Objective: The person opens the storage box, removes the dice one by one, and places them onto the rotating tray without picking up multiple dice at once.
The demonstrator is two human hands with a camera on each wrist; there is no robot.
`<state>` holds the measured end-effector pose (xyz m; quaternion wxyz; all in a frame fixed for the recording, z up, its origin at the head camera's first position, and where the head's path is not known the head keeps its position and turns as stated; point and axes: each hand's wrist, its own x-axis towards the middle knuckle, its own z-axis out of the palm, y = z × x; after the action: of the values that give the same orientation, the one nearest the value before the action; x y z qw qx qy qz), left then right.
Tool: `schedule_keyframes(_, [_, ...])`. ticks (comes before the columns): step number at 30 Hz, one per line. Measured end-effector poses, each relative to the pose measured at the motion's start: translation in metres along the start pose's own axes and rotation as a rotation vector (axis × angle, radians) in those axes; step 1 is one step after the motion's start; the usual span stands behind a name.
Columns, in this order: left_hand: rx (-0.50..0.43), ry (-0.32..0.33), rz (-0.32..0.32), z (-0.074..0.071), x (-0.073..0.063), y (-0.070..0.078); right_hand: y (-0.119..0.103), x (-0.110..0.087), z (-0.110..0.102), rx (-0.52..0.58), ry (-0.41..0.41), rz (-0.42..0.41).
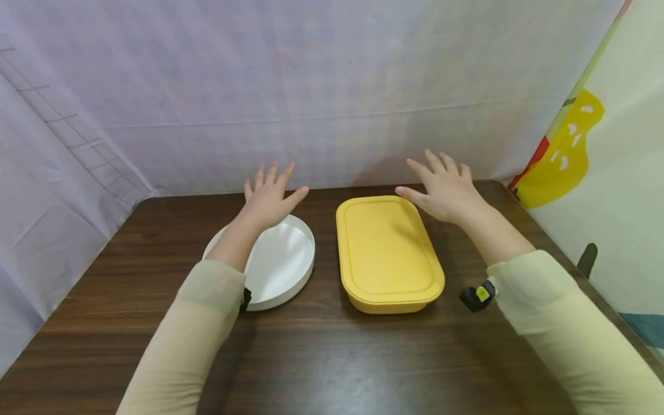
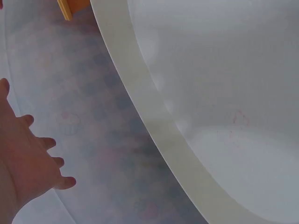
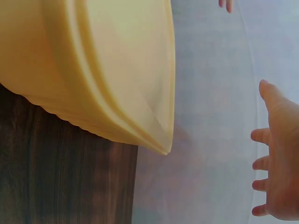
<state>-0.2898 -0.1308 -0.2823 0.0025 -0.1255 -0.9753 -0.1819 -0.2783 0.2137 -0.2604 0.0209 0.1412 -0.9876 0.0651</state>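
Observation:
My left hand (image 1: 267,200) reaches over the far side of a round white tray (image 1: 280,262) with a low rim, fingers spread and nothing in them. The forearm hides part of the tray's left side. In the left wrist view the tray's rim (image 2: 140,102) curves close to the camera, apart from the hand (image 2: 32,163). My right hand (image 1: 445,190) is held with fingers spread past the far right corner of a yellow lidded box (image 1: 389,253). It too holds nothing. The box (image 3: 107,65) fills the upper left of the right wrist view, and the hand (image 3: 285,158) is at the right.
Tray and box stand side by side on a dark wooden table (image 1: 321,363). A pale patterned cloth (image 1: 332,104) hangs behind the table's back edge. At the right hangs a white cloth with a yellow print (image 1: 562,155). Both wrists wear dark straps.

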Motion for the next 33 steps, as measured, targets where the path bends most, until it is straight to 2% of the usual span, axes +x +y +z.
schedule_keyframes(11, [-0.107, 0.025, 0.046, 0.003, -0.012, 0.002, 0.001, -0.020, 0.003, 0.020, 0.061, -0.037])
schedule_keyframes(17, [-0.200, 0.055, 0.086, 0.008, -0.020, 0.005, 0.001, -0.032, 0.007, 0.031, 0.095, -0.063])
schedule_keyframes(33, [-0.401, 0.126, 0.149, 0.025, -0.040, 0.023, 0.001, -0.062, 0.018, 0.107, 0.157, -0.108])
